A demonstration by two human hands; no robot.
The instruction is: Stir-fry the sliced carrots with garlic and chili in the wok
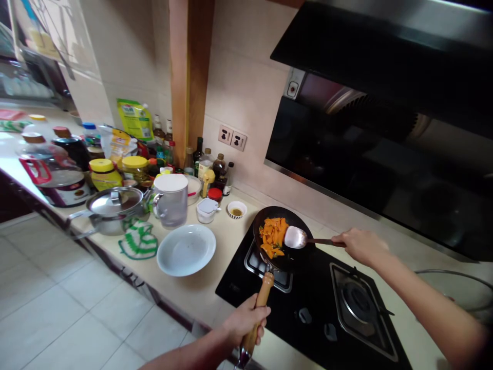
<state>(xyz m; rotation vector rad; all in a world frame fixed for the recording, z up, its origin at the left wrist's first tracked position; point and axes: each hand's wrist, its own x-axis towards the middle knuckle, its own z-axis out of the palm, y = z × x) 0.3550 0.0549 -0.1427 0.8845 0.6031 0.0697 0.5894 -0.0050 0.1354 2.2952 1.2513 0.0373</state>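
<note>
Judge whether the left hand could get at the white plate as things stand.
Probably, once it lets go: the left hand grips the wooden pan handle, but nothing visible blocks the way to the white plate on the counter.

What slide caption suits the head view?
Left hand grips the pan by its wooden handle; right hand holds a spatula beside orange food.

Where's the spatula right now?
In the head view, the spatula is right of centre, held in the right hand, its blade in the pan beside the orange pieces.
</note>
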